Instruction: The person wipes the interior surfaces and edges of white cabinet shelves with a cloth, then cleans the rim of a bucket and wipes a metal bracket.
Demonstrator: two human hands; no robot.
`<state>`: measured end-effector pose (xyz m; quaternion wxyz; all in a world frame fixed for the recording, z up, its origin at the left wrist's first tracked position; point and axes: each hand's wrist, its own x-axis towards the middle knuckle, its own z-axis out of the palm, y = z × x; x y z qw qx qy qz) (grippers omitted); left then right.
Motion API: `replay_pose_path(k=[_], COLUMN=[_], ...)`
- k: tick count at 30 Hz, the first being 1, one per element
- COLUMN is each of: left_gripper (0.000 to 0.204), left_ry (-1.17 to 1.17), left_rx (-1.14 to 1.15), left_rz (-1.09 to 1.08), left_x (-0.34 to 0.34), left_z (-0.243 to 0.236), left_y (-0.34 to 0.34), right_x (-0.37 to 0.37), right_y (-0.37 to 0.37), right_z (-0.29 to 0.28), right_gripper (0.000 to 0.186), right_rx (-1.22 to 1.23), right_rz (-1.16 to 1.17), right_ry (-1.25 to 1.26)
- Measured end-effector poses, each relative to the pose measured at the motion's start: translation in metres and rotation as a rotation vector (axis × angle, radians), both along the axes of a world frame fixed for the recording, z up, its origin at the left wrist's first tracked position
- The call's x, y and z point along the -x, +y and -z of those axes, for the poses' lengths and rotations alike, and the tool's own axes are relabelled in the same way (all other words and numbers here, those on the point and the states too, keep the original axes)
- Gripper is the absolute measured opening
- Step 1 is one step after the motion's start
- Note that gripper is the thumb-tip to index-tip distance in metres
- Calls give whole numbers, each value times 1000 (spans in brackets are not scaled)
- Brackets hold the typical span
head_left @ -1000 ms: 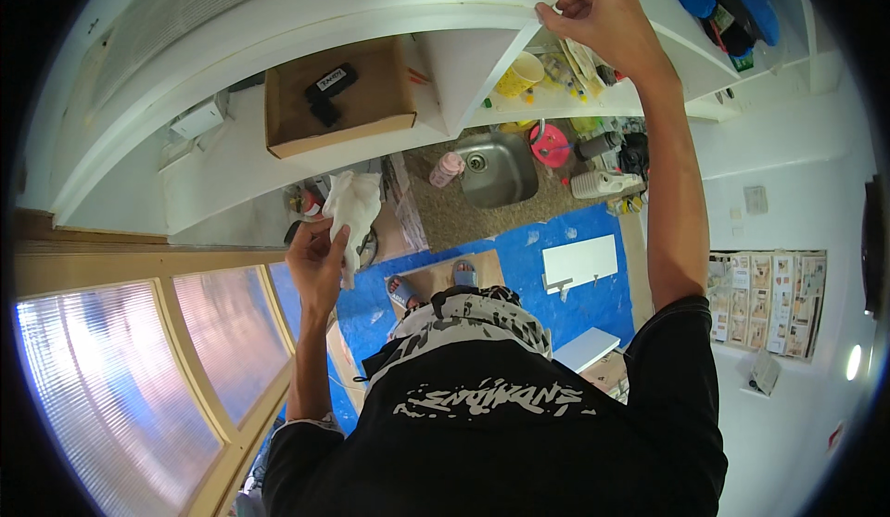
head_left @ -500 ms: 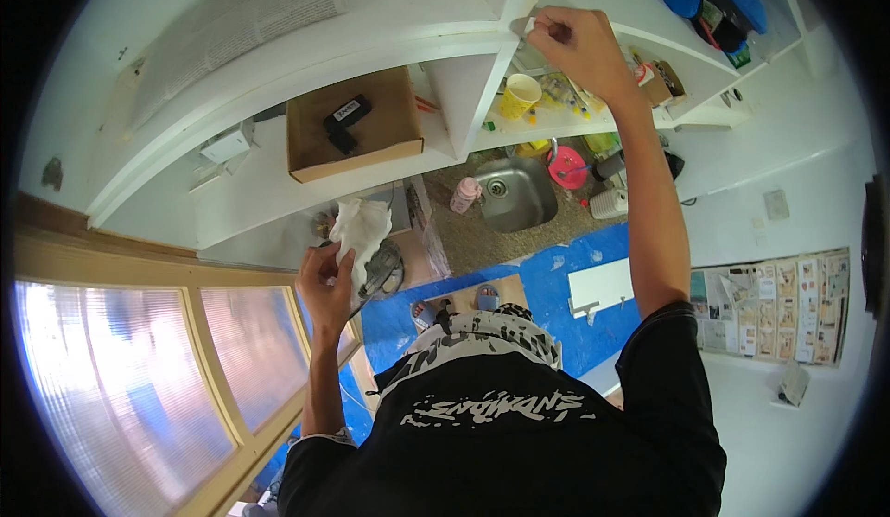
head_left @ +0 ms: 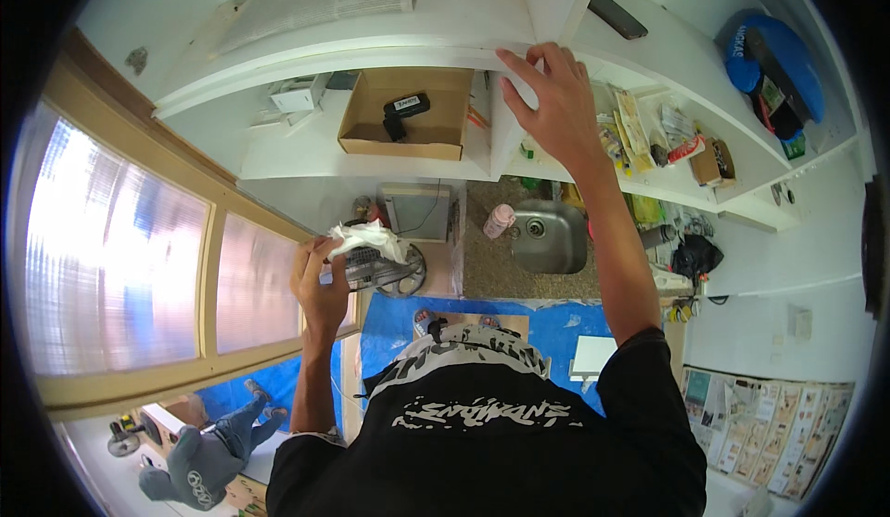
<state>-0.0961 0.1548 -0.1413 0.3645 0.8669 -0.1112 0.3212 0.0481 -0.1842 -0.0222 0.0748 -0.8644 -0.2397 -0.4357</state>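
Cloth [head_left: 369, 238] white, crumpled, edges ragged, pinched in left grip [head_left: 321, 280]; right grip [head_left: 556, 104] spread wide at shelf edge [head_left: 399, 59].

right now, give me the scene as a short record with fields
left hand: pinching a crumpled white cloth
right hand: open, fingers spread at the front edge of a white shelf; firm contact unclear
below that shelf: cardboard box holding black items
counter: pink bottle beside a steel sink
floor covering: blue sheet
lower left: another person, grey top
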Motion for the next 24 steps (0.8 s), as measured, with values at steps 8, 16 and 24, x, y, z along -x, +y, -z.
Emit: replay_pose_path(k=[8,16,24], left_gripper=[20,19,19], left_ry=[59,55,77], left_rx=[115,151,124], left_rz=[-187,-238,-234], left_x=[58,72,78], left_z=[0,-4,-5], left_y=[-17,-36,-39], right_x=[-22,-22,-25], right_y=[3,11,16], right_z=[8,6,0], right_gripper=[21,19,22], right_rx=[-54,-61,-43], right_rz=[-74,-79,-39], right_ry=[-28,-13,81])
